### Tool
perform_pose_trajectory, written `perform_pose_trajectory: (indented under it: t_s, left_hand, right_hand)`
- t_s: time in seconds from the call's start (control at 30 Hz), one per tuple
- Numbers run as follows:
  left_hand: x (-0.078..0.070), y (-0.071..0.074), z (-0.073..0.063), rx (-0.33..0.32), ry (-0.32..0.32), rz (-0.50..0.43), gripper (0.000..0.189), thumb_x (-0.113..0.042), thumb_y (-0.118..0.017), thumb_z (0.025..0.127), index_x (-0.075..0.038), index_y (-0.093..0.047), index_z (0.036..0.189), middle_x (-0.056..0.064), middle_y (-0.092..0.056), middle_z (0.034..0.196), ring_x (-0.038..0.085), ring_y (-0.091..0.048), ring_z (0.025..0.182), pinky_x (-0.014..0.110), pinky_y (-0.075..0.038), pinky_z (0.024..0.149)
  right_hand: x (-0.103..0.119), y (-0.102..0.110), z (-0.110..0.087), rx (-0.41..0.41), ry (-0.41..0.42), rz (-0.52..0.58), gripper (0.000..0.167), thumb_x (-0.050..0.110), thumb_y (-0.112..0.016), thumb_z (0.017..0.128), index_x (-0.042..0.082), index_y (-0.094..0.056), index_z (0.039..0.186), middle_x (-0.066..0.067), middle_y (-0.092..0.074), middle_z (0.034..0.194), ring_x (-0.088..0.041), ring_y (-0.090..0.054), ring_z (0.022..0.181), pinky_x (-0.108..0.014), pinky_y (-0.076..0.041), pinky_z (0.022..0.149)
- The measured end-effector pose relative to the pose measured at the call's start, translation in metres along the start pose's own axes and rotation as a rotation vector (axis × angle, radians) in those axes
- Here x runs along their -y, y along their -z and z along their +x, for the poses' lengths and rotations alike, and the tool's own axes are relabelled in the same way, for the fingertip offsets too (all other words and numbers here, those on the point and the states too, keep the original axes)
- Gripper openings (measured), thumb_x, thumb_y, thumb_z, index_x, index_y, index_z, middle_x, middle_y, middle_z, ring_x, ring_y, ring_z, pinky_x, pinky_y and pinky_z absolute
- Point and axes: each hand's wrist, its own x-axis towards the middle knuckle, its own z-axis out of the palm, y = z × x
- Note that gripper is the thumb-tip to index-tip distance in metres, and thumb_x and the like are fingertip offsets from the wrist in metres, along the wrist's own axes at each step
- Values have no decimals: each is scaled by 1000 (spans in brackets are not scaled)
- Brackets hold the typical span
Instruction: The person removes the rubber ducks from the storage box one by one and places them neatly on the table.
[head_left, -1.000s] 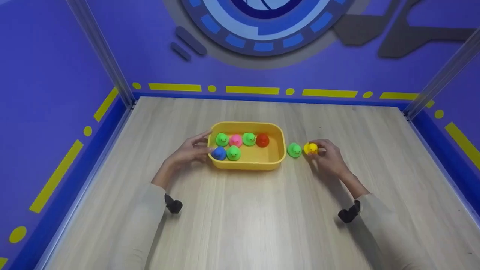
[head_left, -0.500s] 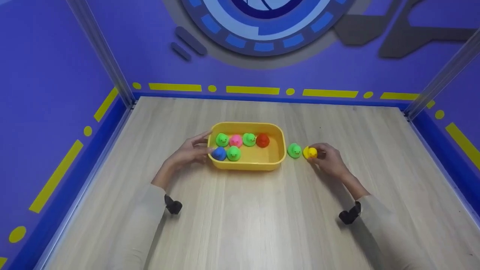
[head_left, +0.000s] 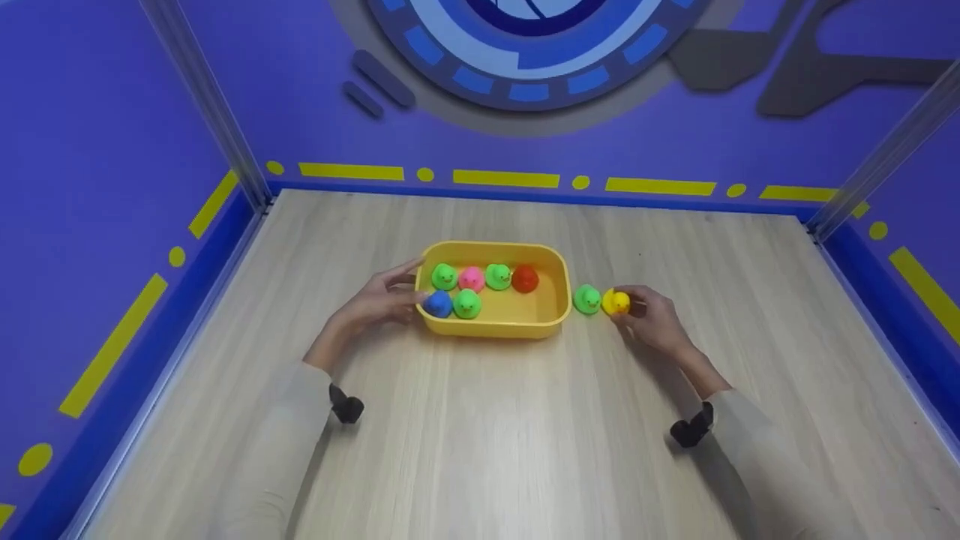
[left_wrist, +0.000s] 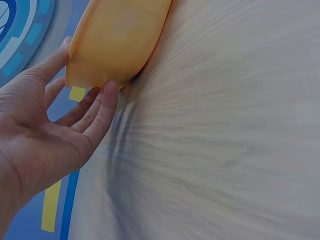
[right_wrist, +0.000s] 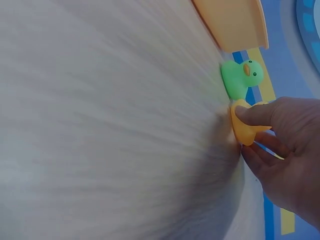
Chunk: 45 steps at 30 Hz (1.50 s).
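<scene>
A yellow plastic tub stands on the table with several small rubber ducks inside: green, pink, red and blue. At its left end my left hand holds the wall, thumb at the rim and fingertips against the outside, as the left wrist view shows. My right hand pinches a yellow rubber duck between thumb and fingers, at table level. A green rubber duck sits between that duck and the tub's right end. In the right wrist view the yellow duck touches or nearly touches the green duck.
The light wooden table is bounded by a blue-purple back wall and side walls with yellow dashes. Metal posts rise at the back corners. Both forearms reach in from the front, each with a black wrist camera.
My right hand has moved the yellow duck slightly left and nearer, up beside the green duck. My left hand and the tub have stayed in place.
</scene>
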Motion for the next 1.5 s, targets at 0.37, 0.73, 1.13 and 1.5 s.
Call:
perform_pose_trajectory:
  t_s: [0.37,0.73,1.13,1.5]
  left_hand:
    - [0,1,2,-14,11,4,78,-27,-75,94,-32,-34,160,15,-46,149,27,-65,98,38,-61,86]
    - [0,0,0,-17,21,-2,76,-27,-74,95,-35,-35,159,13,-46,149,28,-64,103,40,-61,89]
    - [-1,1,2,-11,32,-2,77,-26,-72,96,-31,-32,161,17,-43,153,33,-64,105,43,-59,93]
    - [-1,1,1,-26,46,-4,77,-27,-74,95,-33,-34,160,16,-44,151,26,-64,106,40,-60,93]
  right_hand:
    - [7,7,1,38,19,11,54,-7,-73,88,-6,-53,139,-28,-56,141,-46,-58,130,-51,-50,105]
    - [26,12,11,86,59,-37,60,0,-75,90,-4,-49,144,-26,-47,150,-46,-41,143,-61,-38,117]
    - [54,15,34,102,139,-62,60,-4,-75,88,-2,-52,143,-27,-46,150,-47,-42,140,-64,-40,113]
    - [79,15,52,147,129,-52,58,2,-74,91,0,-50,145,-23,-45,152,-46,-41,141,-61,-39,116]
